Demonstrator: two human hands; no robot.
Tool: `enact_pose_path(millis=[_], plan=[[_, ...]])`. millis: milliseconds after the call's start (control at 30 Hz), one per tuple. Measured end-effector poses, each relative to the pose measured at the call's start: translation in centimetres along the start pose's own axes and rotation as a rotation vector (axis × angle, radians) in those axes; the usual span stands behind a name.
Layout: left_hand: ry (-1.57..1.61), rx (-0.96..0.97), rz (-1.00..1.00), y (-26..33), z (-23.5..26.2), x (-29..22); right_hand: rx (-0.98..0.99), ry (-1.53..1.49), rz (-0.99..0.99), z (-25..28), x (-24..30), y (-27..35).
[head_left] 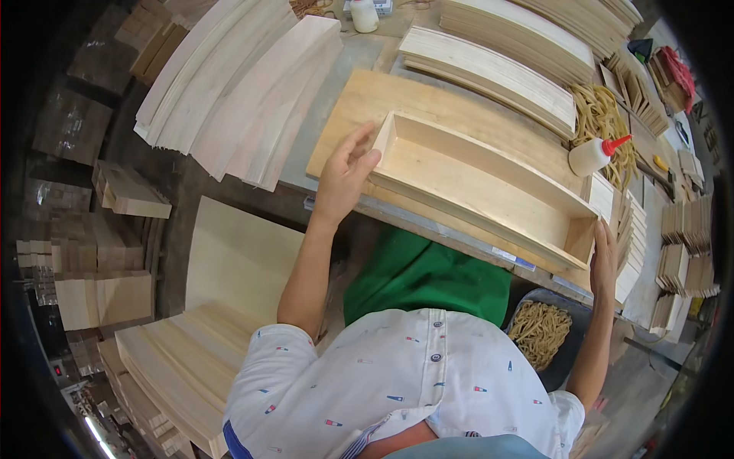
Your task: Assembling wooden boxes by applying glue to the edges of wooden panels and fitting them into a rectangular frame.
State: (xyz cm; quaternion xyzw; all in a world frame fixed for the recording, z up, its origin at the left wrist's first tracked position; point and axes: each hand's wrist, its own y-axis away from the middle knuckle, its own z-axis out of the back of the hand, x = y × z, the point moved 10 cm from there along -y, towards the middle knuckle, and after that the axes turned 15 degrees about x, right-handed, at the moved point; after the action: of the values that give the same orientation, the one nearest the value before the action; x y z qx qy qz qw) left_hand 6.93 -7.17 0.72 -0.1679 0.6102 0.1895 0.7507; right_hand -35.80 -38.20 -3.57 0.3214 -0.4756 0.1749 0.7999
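Note:
A long, shallow, open-topped wooden box (478, 183) lies on a plywood board (348, 99) at the table's near edge. My left hand (344, 174) bears on its left end, the thumb at the corner and the fingers slightly bent along the end piece. At the opposite end, my right hand (604, 260) presses against the short side with its fingers close together. Between them the two hands hold the box by its ends. Its inside is bare, pale wood.
Thin wooden panels (256, 99) are stacked at the left, wooden strips (489, 76) at the back. A red-tipped glue bottle (589, 157) stands beside rubber bands (600, 115). Another bottle (365, 15) is farther back. Below the table's edge sits a bin of bands (540, 333).

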Motion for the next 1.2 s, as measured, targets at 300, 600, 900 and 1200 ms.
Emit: enact_pose_path(millis=[300, 600, 900, 1200], plan=[[0.363, 0.001, -0.004, 0.0, -0.9, 2.6, 0.028, 0.067, -0.127, 0.2, 1.1, 0.3], [0.115, -0.235, -0.035, 2.5, -1.1, 2.2, 0.309, 1.030, 0.311, -5.7, 11.4, -4.1], [-0.093, -0.441, -0.201, 7.5, -3.0, 0.7, 0.525, 0.741, 0.374, -6.0, 9.8, -6.4], [-0.014, -0.447, -0.299, 20.2, -3.4, -2.1, 0.557, 0.516, 0.477, -16.7, 18.5, -0.5]])
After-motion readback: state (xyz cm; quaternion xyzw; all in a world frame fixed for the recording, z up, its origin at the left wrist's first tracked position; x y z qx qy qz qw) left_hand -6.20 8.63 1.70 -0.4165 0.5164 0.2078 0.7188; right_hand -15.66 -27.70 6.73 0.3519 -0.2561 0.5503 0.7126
